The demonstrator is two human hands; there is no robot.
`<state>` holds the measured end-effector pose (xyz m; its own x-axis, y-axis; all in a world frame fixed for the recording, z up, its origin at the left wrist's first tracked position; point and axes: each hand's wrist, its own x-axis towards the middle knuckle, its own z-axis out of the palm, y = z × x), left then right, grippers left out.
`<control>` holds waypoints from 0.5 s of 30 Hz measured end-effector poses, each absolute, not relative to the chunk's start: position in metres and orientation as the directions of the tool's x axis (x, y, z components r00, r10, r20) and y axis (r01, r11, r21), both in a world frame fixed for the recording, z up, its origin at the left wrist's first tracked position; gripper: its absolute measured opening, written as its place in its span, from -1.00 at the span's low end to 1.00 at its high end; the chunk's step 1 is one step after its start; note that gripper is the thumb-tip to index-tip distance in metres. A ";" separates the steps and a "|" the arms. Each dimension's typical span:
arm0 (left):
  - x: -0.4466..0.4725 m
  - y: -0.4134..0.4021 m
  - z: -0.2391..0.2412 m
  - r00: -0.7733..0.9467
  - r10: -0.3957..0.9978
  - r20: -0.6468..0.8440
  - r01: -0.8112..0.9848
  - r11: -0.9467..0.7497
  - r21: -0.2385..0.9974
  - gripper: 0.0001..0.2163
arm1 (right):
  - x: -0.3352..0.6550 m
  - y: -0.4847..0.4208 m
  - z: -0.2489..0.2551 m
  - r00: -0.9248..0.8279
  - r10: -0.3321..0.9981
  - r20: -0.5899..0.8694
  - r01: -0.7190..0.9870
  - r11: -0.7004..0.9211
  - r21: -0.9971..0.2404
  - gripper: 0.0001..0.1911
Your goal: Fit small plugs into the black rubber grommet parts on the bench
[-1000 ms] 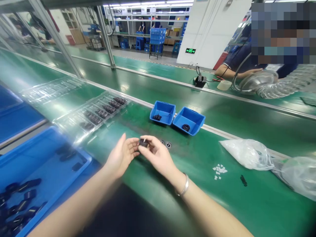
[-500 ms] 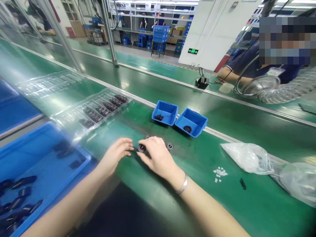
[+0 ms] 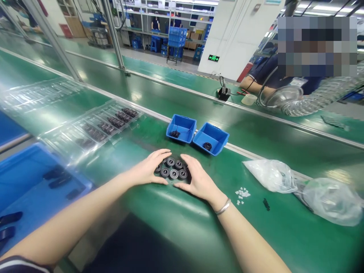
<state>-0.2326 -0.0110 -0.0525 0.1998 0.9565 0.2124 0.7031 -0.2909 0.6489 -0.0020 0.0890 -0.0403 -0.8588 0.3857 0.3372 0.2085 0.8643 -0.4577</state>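
Observation:
Several black round parts with ringed tops and centre holes stand in a tight cluster on the green work surface. Curved around the cluster's left side is my left hand, its thumb and fingers spread apart. My right hand cups the opposite side in the same way, a metal bracelet on its wrist. Both hands are open; the outermost parts are partly hidden by the fingers. Whether the palms touch the parts I cannot tell. Beyond the cluster sit two small blue bins, the left bin and the right bin, with black pieces inside.
A large blue crate at left holds black parts. Behind it lies a clear plastic tray with dark pieces. To the right are small white pieces, a black strip and plastic bags. A co-worker sits across the line.
My right hand has drawn back from a black round part and now spreads around the cluster's right side. My left hand has moved in to its left side. The view has shifted slightly.

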 end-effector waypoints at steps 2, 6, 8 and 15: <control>-0.230 0.001 -0.054 0.278 0.927 0.252 0.682 -0.376 0.628 -0.25 | -0.002 0.089 -0.046 -0.874 0.359 0.327 0.168 0.855 -0.490 -0.18; -0.226 0.011 -0.057 0.358 0.885 0.297 0.693 -0.465 0.551 -0.41 | -0.004 0.085 -0.048 -0.894 0.316 0.318 0.119 0.851 -0.512 -0.31; -0.223 0.010 -0.058 0.372 0.871 0.322 0.713 -0.490 0.502 -0.44 | -0.003 0.083 -0.049 -0.908 0.299 0.293 0.115 0.851 -0.512 -0.32; -0.217 0.002 -0.055 0.342 0.875 0.343 0.799 -0.463 0.385 -0.42 | -0.001 0.101 -0.072 -0.909 0.260 0.327 0.130 0.919 -0.372 -0.27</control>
<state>-0.2169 0.0023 -0.0546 0.3418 0.8750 0.3428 0.7987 -0.4627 0.3846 -0.0007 0.1008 -0.0719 -0.9085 0.2605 0.3267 0.1296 0.9190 -0.3722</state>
